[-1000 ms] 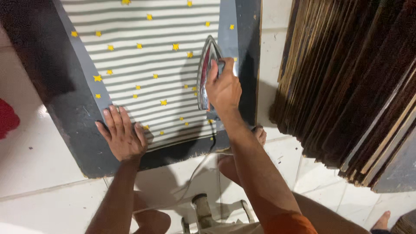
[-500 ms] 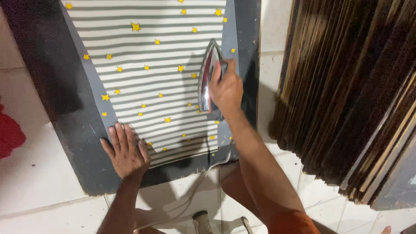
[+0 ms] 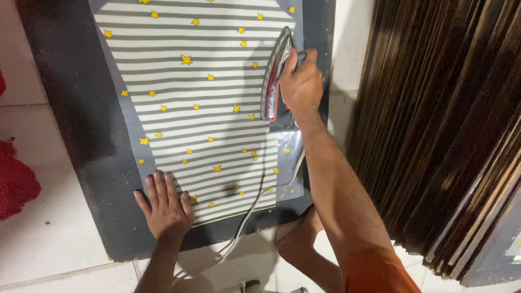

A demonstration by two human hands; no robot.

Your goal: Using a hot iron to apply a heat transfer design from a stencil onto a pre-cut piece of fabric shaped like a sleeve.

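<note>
Iron (image 3: pixel 273 76): chrome body, orange-red trim at the heel, tipped on its edge at the right side of the striped cloth (image 3: pixel 201 108). Right hand (image 3: pixel 300 81) wrapped tight around its handle. Cord (image 3: pixel 255 201) trails from the iron down across the cloth to the floor. Cloth: white and grey-green stripes with yellow stars, spread flat on a dark grey mat (image 3: pixel 81 125) on the tiled floor (image 3: pixel 49 244). Left hand (image 3: pixel 164 209) lies flat, fingers spread, pressing the cloth's lower left corner. Red fabric (image 3: pixel 16 179) at far left, dark slatted panels (image 3: pixel 445 135) at right.
</note>
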